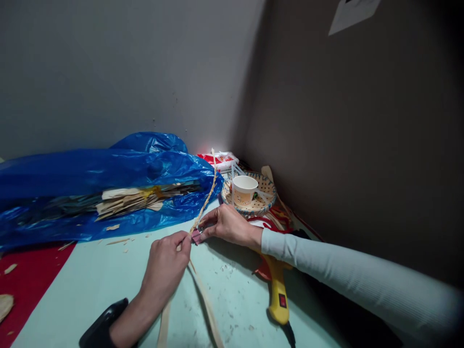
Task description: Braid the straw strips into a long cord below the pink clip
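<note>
A thin braid of pale, straw-like strips (208,199) runs up from between my hands, its far end near the wall. My left hand (170,258) is closed in a pinch on the braid's lower part. Below that hand, long loose pale strips (205,295) hang toward the table's near edge. My right hand (228,224) pinches a small pinkish-purple binder clip (196,236) with a metal handle, right beside the braid. Whether the clip's jaws bite on the braid is hard to make out.
A blue plastic bag (83,166) with dry strips (126,203) lies at the left. Behind my right hand, a woven basket (266,203) holds a paper cup (244,191). A yellow-handled tool (278,290) with a red switch and cord lies under my right forearm. Walls stand behind and right.
</note>
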A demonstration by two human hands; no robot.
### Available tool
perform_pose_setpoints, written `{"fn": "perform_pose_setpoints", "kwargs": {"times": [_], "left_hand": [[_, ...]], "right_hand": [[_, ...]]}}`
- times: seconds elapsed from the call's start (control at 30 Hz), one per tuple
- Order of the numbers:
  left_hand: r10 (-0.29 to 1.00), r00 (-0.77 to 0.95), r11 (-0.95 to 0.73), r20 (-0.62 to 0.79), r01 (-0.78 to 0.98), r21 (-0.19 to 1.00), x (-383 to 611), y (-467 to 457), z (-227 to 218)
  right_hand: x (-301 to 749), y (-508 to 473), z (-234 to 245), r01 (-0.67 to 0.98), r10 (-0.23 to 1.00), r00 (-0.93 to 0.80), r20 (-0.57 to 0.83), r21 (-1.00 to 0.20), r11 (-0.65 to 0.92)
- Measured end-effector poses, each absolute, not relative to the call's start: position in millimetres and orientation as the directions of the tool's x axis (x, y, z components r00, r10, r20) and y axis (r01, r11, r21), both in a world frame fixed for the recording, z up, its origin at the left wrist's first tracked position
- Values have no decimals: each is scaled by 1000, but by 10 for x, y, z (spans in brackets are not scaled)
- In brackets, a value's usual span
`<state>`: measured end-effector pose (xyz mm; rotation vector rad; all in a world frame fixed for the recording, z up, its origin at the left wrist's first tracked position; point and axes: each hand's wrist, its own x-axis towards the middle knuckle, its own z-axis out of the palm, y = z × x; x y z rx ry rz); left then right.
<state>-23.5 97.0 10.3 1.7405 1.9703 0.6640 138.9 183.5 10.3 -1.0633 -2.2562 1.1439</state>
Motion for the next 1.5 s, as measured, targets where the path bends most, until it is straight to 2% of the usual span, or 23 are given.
{"fn": "perform_pose_setpoints", "kwargs": {"times": [0.23, 0.37, 0.73, 0.93, 1.1, 1.33, 1.5], "left_hand": [[992, -128, 98, 5, 783, 614, -238, 972, 91], [997, -75, 56, 4, 781, 622, -270, 983, 99], [998, 21, -43, 51, 876, 481, -291, 974, 70], [997, 58, -73, 45, 883, 464, -311, 1024, 43], [996, 71, -87, 51, 870, 484, -357, 1029, 12], [993, 74, -109, 87, 846, 523, -370, 994, -8], [992, 55, -110, 117, 830, 546, -370, 1011, -23]], "right_hand": [[1389, 1793, 95, 463, 799, -601, 15, -808, 364], [1383, 1770, 113, 470, 810, -586, 30, -801, 370], [1375, 1741, 139, 483, 816, -577, 45, -786, 385], [1370, 1757, 125, 516, 808, -589, 33, -754, 407], [1377, 1808, 145, 532, 766, -642, 21, -707, 465], [1369, 1908, 273, 495, 601, -797, -63, -638, 589], [1324, 1952, 289, 510, 557, -822, -121, -592, 624]]}}
